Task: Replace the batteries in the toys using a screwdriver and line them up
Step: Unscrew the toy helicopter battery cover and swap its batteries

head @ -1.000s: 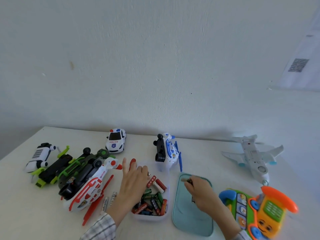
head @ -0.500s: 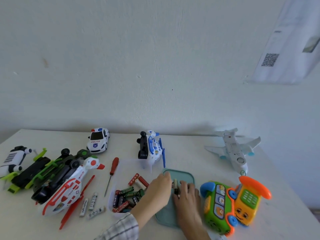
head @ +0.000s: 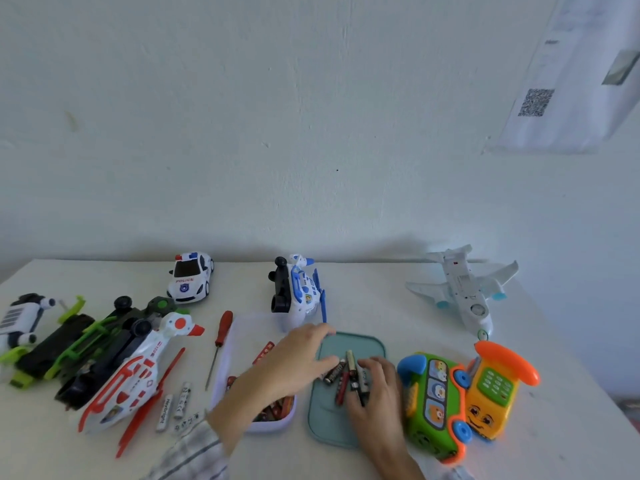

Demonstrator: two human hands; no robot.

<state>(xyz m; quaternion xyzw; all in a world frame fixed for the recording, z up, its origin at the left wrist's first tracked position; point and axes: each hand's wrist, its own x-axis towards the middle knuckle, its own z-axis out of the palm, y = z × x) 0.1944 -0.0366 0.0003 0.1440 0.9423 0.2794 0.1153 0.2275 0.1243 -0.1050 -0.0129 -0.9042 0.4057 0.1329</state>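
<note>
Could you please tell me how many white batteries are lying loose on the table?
3: white batteries lying together between the red-and-white helicopter and the battery box. Others may be hidden.

Several batteries (head: 343, 374) lie bunched on the teal lid (head: 360, 344); more fill the clear tub (head: 239, 327). The red-handled screwdriver (head: 219, 344) lies beside it (three white batteries (head: 175, 407) nearby).
</note>
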